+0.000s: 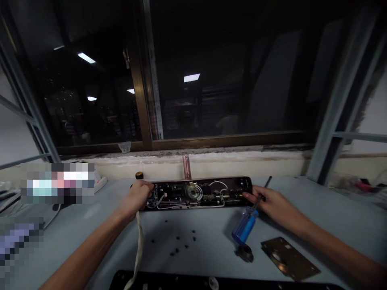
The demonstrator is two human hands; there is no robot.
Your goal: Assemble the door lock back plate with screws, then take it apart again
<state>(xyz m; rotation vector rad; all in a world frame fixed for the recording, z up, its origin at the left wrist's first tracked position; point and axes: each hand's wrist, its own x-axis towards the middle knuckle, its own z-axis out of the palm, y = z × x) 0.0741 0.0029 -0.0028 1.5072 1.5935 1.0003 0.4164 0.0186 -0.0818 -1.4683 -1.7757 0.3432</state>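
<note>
A long black housing [211, 203] lies across the table with its inside facing up, showing a round metal part [192, 191], white wires and a small circuit board at the left. My left hand [137, 197] is closed round its left end, and a pale cable [139, 241] runs down from there. At the opposite end, my right hand [267, 197] touches the housing with its fingertips. The same hand holds a screwdriver [244, 225] by its shaft, the clear blue handle hanging toward me. How firmly those fingers press on the housing is hard to see.
Several small dark screws [177, 238] are scattered in front of the housing. A dark clamp-like part [244, 253] and a brownish metal plate [290, 257] lie at the right. Another black panel [187, 280] crosses the near edge. A copper-coloured tube [186, 167] stands behind.
</note>
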